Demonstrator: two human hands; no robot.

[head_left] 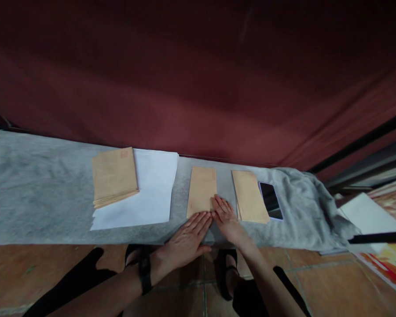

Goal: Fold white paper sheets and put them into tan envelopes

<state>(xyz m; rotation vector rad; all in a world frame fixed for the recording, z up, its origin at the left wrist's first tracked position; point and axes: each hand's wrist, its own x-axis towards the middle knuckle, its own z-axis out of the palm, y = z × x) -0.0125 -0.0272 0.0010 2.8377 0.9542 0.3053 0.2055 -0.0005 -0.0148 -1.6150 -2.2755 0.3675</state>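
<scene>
A brown paper envelope [201, 187] lies flat on the grey cloth in front of me. My left hand [190, 235] rests flat at its near edge, fingers stretched out and thumb apart. On the near right corner of the same envelope lies my right hand [226, 220], its fingers extended and pressing down. The fingertips of both hands almost meet there. To the right is a small pile of brown envelopes [250, 196]. Farther left, a thicker stack of brown envelopes [115, 176] sits partly on a stack of white paper sheets [155, 189].
A phone [271, 200] lies right of the small envelope pile. The grey cloth [36, 189] covers a long narrow surface and bunches up at the right [303, 198]. Behind it hangs a dark red cloth [198, 97]. Papers [366, 213] and a colourful printed sheet [389, 264] are at far right.
</scene>
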